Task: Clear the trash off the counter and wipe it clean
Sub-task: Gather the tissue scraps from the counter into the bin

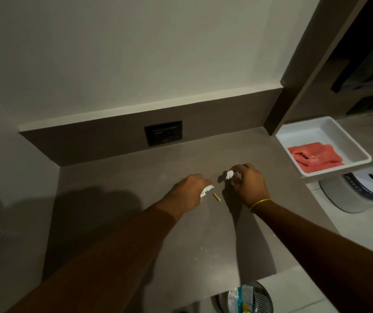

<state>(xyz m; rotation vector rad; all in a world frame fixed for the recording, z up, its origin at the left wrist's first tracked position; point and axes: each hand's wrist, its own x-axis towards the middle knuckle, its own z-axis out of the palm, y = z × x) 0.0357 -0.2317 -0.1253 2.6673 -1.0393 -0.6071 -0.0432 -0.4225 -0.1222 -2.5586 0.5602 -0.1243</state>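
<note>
On the grey-brown counter (181, 159), my left hand (186, 193) is closed on a white crumpled scrap of paper (206, 190). My right hand (249, 186) is closed on another white paper scrap (229, 174), a little farther back. Between the two hands a small tan cigarette butt (216, 197) lies on the counter, touching neither hand. Small white crumbs (206, 251) are scattered on the counter nearer to me.
A white tray (339, 136) holding a pink-red cloth (316, 157) stands on a shelf at the right. Below it sits a round white bin (366, 190). A metal bin with wrappers (246, 299) is at the bottom. A black wall socket (163, 133) is in the backsplash.
</note>
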